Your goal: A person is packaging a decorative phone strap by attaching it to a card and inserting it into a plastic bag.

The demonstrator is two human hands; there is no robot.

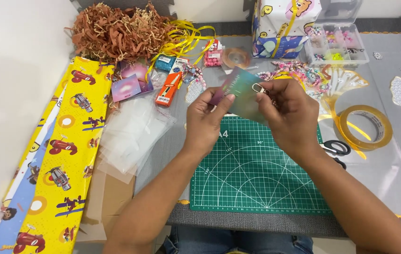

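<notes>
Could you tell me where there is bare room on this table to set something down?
The green cutting mat lies mostly bare below both hands, and the grey surface right of the scissors is free. The far edge is crowded with beads, ribbon and shredded paper.

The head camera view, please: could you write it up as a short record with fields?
Left hand: pinches the left edge of a small iridescent card
Right hand: pinches the card's right side beside a small metal clasp
Below the hands: green cutting mat
Left of mat: clear plastic bags, yellow wrapping paper
Right of mat: scissors, tape roll
Far side: brown shredded paper, bead box
</notes>
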